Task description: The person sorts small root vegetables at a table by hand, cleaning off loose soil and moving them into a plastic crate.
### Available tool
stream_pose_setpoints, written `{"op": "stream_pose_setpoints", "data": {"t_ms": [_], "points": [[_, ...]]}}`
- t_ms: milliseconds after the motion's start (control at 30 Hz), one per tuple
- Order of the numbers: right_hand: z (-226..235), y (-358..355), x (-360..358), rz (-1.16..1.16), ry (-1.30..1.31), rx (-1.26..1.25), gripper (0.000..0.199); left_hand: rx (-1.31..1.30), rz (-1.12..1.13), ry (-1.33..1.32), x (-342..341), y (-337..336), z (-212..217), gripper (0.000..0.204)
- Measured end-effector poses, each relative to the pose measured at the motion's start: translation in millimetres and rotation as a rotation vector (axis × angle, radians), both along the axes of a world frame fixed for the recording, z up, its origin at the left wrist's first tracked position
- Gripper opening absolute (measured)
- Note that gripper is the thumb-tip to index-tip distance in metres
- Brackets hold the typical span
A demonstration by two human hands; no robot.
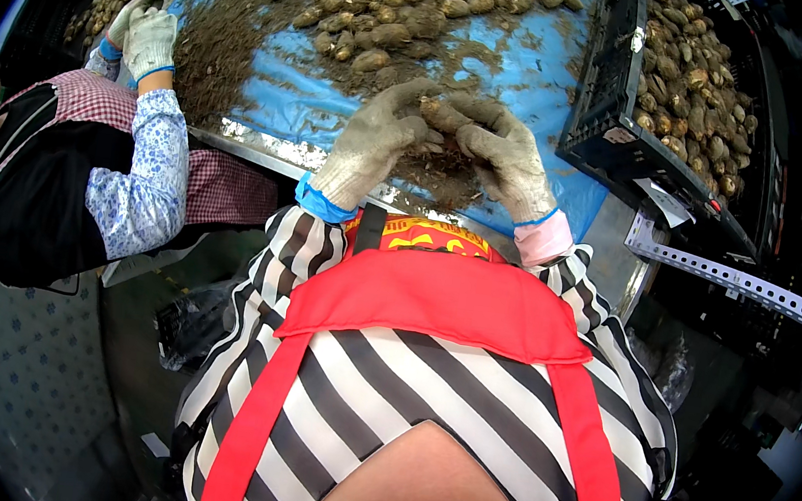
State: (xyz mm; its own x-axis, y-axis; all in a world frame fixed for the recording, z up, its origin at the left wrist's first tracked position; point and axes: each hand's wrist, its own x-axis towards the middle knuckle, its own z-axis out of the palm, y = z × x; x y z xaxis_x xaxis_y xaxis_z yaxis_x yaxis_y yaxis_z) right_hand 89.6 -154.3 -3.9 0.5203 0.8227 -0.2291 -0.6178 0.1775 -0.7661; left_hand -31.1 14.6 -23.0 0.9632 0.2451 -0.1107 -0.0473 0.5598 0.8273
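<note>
Tuber point(444, 116) sits at upper centre of the frame, gripped by your right hand point(506, 154); your left hand point(374, 139) curls close, its hold unclear. It should feel light, firm, gritty; pinch its middle.

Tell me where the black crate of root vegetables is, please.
In the head view, the black crate is at upper right, by the right edge of the blue sheet, right of the person's right hand.
</note>
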Motion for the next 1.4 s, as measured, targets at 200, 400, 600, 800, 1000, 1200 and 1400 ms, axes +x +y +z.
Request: {"op": "stream_pose_setpoints", "data": {"t_ms": [200,400,600,800,1000,1200,1400], "points": [[-8,1,5,0.041,-0.125,-0.09,0.045,0.285,-0.008,0.089,11,3,-3,0.071],[19,16,23,0.055,-0.781,-0.304,0.037,-0.165,-0.02,0.005,20,2,-9,0.054],[69,33,81,0.309,-1.441,-0.46,0.039,-0.074,0.001,-0.028,45,21,13,0.047],[76,56,137,0.396,-1.023,-0.383,0.042,0.561,0.168,0.134,73,30,40,0.05],[58,71,145,0.533,-0.808,-0.447,0.04,0.986,0.299,0.269,101,15,38,0.049],[72,70,158,0.442,-0.679,-0.381,0.038,0.679,0.383,0.119,118,17,27,0.058],[76,68,156,0.43,-0.653,-0.224,0.031,0.918,0.427,0.085,121,21,40,0.066]]}}
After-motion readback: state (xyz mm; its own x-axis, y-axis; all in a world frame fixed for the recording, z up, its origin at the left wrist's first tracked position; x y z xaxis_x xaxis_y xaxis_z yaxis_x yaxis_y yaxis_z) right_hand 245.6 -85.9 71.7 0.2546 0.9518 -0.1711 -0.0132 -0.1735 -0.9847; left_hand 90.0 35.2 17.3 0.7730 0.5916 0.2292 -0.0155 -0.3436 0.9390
